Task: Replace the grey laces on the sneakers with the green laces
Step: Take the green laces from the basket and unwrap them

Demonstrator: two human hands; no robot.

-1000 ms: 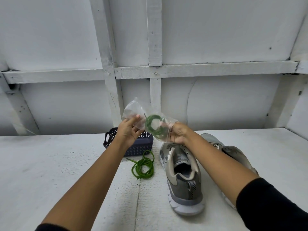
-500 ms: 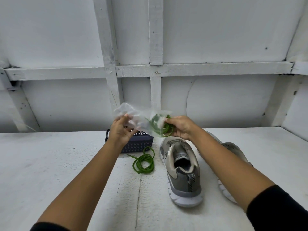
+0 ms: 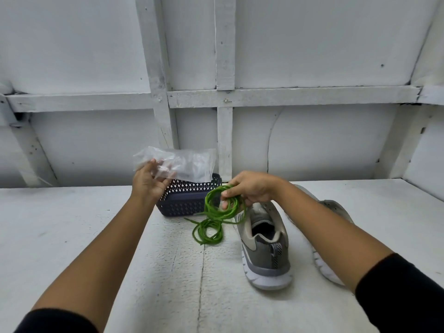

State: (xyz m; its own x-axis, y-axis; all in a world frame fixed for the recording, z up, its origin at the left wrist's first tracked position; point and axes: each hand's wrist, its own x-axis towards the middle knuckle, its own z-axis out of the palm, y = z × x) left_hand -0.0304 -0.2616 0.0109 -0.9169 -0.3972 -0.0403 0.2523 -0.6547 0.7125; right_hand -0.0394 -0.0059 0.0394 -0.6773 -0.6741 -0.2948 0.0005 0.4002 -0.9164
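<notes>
My right hand (image 3: pixel 249 188) grips a coiled green lace (image 3: pixel 212 205), held in the air above the table just left of the near grey sneaker (image 3: pixel 264 246). My left hand (image 3: pixel 147 182) holds a clear plastic bag (image 3: pixel 182 164) up over the dark basket. A second coil of green lace (image 3: pixel 207 233) lies on the table between the basket and the sneaker. The other grey sneaker (image 3: pixel 329 239) lies to the right, partly hidden behind my right forearm. No laces show in the near sneaker's opening.
A dark blue perforated basket (image 3: pixel 189 200) stands at the back middle of the white table (image 3: pixel 96 224). A white panelled wall with wooden battens (image 3: pixel 224 128) rises right behind it.
The green lace has come out of the plastic bag: my right hand pulled it down and right, while my left hand kept the bag, which now looks empty.
</notes>
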